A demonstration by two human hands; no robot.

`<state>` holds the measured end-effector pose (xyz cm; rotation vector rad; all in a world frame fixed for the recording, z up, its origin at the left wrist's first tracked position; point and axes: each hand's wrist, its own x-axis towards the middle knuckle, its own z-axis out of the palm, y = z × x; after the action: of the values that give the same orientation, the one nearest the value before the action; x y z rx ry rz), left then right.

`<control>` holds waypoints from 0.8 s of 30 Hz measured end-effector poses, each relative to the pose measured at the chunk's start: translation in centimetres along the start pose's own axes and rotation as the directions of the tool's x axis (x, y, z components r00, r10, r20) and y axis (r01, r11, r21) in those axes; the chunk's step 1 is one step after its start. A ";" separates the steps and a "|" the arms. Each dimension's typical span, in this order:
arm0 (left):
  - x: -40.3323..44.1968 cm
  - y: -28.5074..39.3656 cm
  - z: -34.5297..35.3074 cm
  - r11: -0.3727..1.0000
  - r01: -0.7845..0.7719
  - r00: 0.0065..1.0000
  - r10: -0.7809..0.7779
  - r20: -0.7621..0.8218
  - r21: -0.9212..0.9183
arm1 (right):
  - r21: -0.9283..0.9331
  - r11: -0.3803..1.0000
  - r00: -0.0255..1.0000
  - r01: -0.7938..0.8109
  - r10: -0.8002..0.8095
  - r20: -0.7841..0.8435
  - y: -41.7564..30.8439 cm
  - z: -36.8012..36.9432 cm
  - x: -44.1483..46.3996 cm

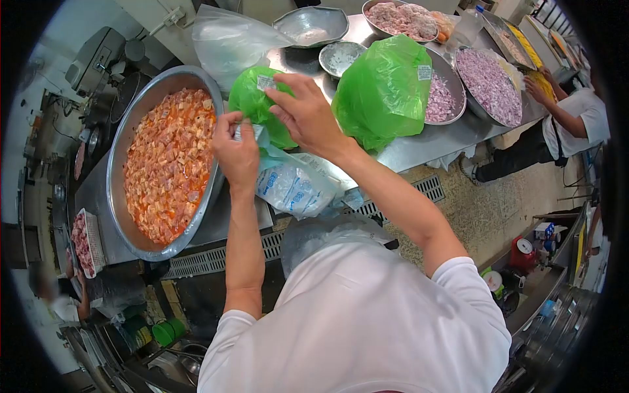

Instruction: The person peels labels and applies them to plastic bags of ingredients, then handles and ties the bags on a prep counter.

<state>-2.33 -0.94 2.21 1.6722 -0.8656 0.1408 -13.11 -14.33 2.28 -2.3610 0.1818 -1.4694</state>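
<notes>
The left hand [237,149] is nearly closed, its fingers curled and its thumb bent over a gathered piece of light blue plastic [257,135], which it grips just below the small green bag [252,98]. The right hand [309,112] is partly open, fingers bent and a little apart, with its fingertips beside the white label [265,82] on the small green bag; whether it has hold of any of the film, I cannot tell. The small green bag lies at the near side of the metal table [386,156], between the large basin [213,80] of orange-red diced meat [169,164] and the large green bag [383,92]. Below the hands, clear plastic packaging with blue print [295,188] lies at the table edge. A clear plastic bag [229,42] stands up behind the small green bag, next to a wide metal bowl [310,27] and a smaller bowl [341,60] with whitish contents. Right of the large green bag, two bowls hold chopped pinkish-purple pieces [486,85], and a bowl of pale minced meat [401,21] sits at the far side. At the right, a co-worker [576,118] in a white shirt reaches toward something yellow [538,84]
</notes>
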 end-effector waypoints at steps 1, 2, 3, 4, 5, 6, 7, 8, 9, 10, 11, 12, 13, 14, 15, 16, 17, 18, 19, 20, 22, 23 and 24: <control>0.3 -0.4 -0.5 1.000 -0.025 1.000 0.025 -0.009 -0.012 | 0.038 0.998 0.998 -0.052 0.054 -0.028 0.1 -0.3 0.0; 0.6 -0.6 -1.1 0.997 -0.006 1.000 0.004 -0.022 -0.080 | 0.079 0.992 0.993 -0.104 0.108 -0.054 0.2 -0.6 -0.1; 1.0 -0.3 -1.9 0.989 0.014 0.999 -0.019 -0.034 -0.147 | 0.090 0.986 0.987 -0.138 0.145 -0.075 0.5 -0.6 0.0; 1.4 0.1 -2.6 0.977 0.032 0.998 -0.042 -0.042 -0.213 | 0.103 0.979 0.978 -0.174 0.184 -0.096 1.1 -0.6 0.3; 1.8 0.6 -3.2 0.966 0.015 0.998 -0.029 -0.050 -0.258 | 0.116 0.971 0.968 -0.208 0.221 -0.118 1.7 -0.6 0.5; 2.3 1.3 -3.8 0.953 -0.003 0.998 -0.015 -0.059 -0.303 | 0.153 0.955 0.962 -0.256 0.267 -0.057 2.1 -0.6 0.6; 2.8 2.1 -4.4 0.937 -0.023 0.998 0.000 -0.066 -0.348 | 0.186 0.934 0.951 -0.304 0.309 0.002 2.5 -0.5 0.8; 3.1 3.0 -5.0 0.924 -0.010 0.996 -0.023 -0.083 -0.382 | 0.217 0.911 0.936 -0.351 0.346 0.060 2.8 -0.5 0.9; 3.3 4.1 -5.7 0.908 -0.001 0.994 -0.045 -0.101 -0.419 | 0.286 0.868 0.910 -0.405 0.413 0.033 2.8 -0.7 1.4; 3.5 4.9 -6.4 0.890 0.009 0.991 -0.069 -0.117 -0.456 | 0.355 0.818 0.878 -0.452 0.479 0.014 2.6 -1.0 2.0; 3.8 5.5 -7.6 0.823 0.000 0.999 -0.026 -0.039 -0.567 | 0.424 0.759 0.839 -0.494 0.544 0.003 2.4 -1.5 2.4; 4.0 5.8 -9.2 0.744 0.004 0.999 0.024 0.033 -0.668 | 0.415 0.732 0.808 -0.540 0.590 0.009 2.0 -2.0 2.5; 3.9 6.0 -10.2 0.653 0.018 0.992 0.083 0.095 -0.757 | 0.445 0.676 0.781 -0.588 0.618 0.093 1.6 -2.5 2.5; 3.3 6.1 -10.6 0.633 -0.002 0.993 0.094 0.075 -0.774 | 0.470 0.616 0.751 -0.632 0.636 0.176 1.3 -3.1 2.5; 2.7 6.0 -10.9 0.610 -0.021 0.993 0.105 0.054 -0.792 | 0.486 0.554 0.717 -0.675 0.647 0.258 0.8 -3.6 2.6; 2.2 5.9 -11.0 0.586 -0.038 0.992 0.117 0.038 -0.809 | 0.585 0.479 0.736 -0.654 0.583 0.345 0.1 -4.2 2.7; 1.6 5.5 -11.1 0.654 -0.014 0.993 0.095 0.064 -0.756 | 0.670 0.390 0.755 -0.632 0.507 0.417 -0.8 -4.9 2.9; 0.9 4.8 -11.2 0.716 0.012 0.993 0.071 0.089 -0.698 | 0.738 0.289 0.773 -0.610 0.421 0.475 -1.8 -5.8 3.0; 0.1 3.9 -11.1 0.771 0.040 0.992 0.044 0.116 -0.636 | 0.762 0.136 0.734 -0.633 0.416 0.536 -3.4 -7.2 3.1; -0.5 3.1 -10.7 0.817 0.068 0.990 0.018 0.143 -0.573 | 0.766 -0.016 0.697 -0.642 0.404 0.592 -5.2 -9.0 3.2; -0.6 2.7 -9.1 0.856 0.130 0.969 -0.003 0.246 -0.501 | 0.803 -0.047 0.774 -0.594 0.238 0.586 -4.7 -11.2 2.1; -0.5 2.6 -8.4 0.857 0.162 0.948 0.003 0.320 -0.488 | 0.819 0.001 0.800 -0.574 0.210 0.561 -4.8 -12.5 1.6; -0.2 3.5 -7.6 0.825 0.207 0.901 0.049 0.432 -0.526 | 0.832 0.047 0.824 -0.553 0.179 0.538 -5.4 -13.8 1.2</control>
<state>-1.92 5.78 7.25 1.1786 -1.0353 -0.5269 -25.28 -12.79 10.71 -1.1518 -0.2080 -0.5176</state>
